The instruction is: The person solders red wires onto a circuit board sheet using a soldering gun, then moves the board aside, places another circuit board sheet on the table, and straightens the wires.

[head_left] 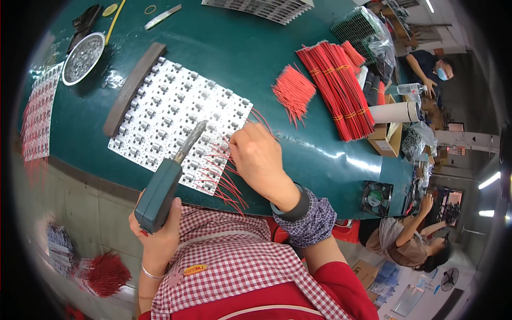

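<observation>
Left hand (154, 234): bare, no glove; nails painted red; thin silver bangle (151, 274) at the wrist. Right hand (261, 160): bare; dark band (292, 209) round the wrist, smooth, like a watch strap or cuff; above it a purple-and-white patterned oversleeve (314, 221), gathered and elastic-edged, ended short of the elbow. Torso: red-and-white gingham apron (240, 261) worn over a plain red top (341, 288); pale strap crossed the gingham; small orange tag (195, 270) stitched low on the apron's left side, print too small to tell.
</observation>
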Motion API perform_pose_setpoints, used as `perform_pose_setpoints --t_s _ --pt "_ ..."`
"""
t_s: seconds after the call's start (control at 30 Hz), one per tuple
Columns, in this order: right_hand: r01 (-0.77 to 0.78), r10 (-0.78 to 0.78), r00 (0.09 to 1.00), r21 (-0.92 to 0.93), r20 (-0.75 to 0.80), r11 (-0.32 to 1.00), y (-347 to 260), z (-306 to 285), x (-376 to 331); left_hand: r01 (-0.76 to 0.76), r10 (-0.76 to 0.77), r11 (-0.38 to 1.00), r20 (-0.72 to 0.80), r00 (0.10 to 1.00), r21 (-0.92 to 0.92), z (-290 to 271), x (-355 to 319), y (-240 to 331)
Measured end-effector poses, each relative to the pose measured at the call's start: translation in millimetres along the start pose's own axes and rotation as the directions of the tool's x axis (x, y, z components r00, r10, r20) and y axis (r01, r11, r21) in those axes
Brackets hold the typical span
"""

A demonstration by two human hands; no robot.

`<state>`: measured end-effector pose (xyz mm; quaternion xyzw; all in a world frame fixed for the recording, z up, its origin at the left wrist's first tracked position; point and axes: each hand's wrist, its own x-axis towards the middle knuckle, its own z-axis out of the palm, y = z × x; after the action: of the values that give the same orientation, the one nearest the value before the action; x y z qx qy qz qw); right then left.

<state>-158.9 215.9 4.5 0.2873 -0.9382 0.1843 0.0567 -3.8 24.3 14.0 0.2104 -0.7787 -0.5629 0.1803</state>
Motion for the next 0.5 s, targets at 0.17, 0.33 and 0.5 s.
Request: perform_pose_setpoints --t_s 0.17,0.33,0.5 --pt "0.034 -0.037 0.999 -0.100 -0.028 0.994 -4.7 8.7 5.6 0.029 -0.027 0.999 0.057 0.998 -0.028 -2.9 3.0 3.1" --pt "0.056 -0.056 0.998 -0.051 0.010 0.997 3.1 -0.1 2.6 -0.093 0.096 0.995 -0.053 0.994 0.045 2.5 -1.5 -0.9" --pt "-0.055 0.061 0.998 0.199 -0.027 0.979 1.0 -10.9 1.9 0.017 -0.021 0.999 0.114 0.993 0.031 -10.7 4.0 13.6"
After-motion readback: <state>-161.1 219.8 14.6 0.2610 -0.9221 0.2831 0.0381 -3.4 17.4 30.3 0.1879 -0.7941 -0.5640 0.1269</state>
